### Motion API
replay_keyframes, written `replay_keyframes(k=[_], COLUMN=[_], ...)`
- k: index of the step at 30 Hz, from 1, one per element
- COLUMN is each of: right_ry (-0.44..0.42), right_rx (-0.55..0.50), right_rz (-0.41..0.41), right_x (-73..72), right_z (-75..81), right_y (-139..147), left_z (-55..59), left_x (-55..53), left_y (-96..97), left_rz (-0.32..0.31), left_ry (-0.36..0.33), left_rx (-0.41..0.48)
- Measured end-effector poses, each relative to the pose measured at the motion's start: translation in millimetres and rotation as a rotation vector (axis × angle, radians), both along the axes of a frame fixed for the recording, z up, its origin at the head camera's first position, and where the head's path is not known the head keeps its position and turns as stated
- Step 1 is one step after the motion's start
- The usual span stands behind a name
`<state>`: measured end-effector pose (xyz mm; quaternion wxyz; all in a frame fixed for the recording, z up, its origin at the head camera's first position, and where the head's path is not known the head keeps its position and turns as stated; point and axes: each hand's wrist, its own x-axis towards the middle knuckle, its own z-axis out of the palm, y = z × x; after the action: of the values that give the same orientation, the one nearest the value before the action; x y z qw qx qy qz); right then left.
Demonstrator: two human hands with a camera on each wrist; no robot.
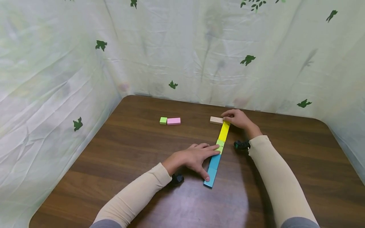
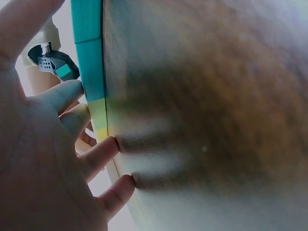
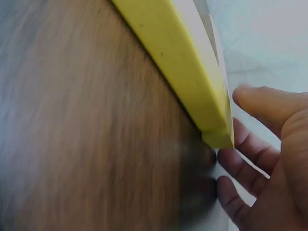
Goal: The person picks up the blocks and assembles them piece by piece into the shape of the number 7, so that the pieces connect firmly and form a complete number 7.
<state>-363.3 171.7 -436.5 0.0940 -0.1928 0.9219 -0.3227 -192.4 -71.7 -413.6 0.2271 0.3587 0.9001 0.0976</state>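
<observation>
A straight row of flat blocks runs away from me: two blue blocks [image 1: 214, 162], a light green block [image 1: 220, 146] and a yellow block [image 1: 224, 132]. A plain wooden block [image 1: 216, 120] lies crosswise at the row's far end, left of the yellow. My left hand [image 1: 196, 156] spreads over the row, thumb at the near blue block and two fingertips on the green one. My right hand [image 1: 239, 119] is at the yellow far end. In the right wrist view, its loosely bent fingers [image 3: 236, 166] are right at the yellow end, with the thumb apart from them.
Farther left on the brown table [image 1: 128, 139] lie a small green block [image 1: 163, 120] and a pink block [image 1: 174, 121], end to end. A pale curtain [image 1: 182, 47] with leaf shapes hangs behind the table's back edge. Black wrist devices [image 1: 241, 145] sit under both wrists.
</observation>
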Motion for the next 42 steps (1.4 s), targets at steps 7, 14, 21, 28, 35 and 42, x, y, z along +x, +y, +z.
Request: replay_keyframes(k=[7, 14, 21, 28, 35, 42], right_ry=[-0.037, -0.043, -0.05, -0.053, 0.022, 0.193], right_rx=[0.031, 0.025, 0.01, -0.003, -0.021, 0.044], right_rz=[0.006, -0.004, -0.004, -0.002, -0.026, 0.075], right_x=[-4.0, -3.4, -1.6, -1.3, 4.5, 18.9], right_z=[-0.4, -1.0, -1.6, -3.9, -2.0, 8.4], right_y=[-6, -7, -7, -7, -4, 2], left_z=[0.3, 1.1, 0.8, 0.9, 2.4, 0.7], left_x=[-0.1, 0.0, 0.0, 0.2, 0.9, -1.0], left_y=[0.6, 0.9, 0.3, 0.5, 0.1, -0.3], left_rz=[-0.011, -0.009, -0.013, -0.009, -0.008, -0.01], left_ry=[0.004, 0.002, 0.003, -0.004, -0.007, -0.002], left_rx=[0.006, 0.007, 0.007, 0.007, 0.01, 0.008])
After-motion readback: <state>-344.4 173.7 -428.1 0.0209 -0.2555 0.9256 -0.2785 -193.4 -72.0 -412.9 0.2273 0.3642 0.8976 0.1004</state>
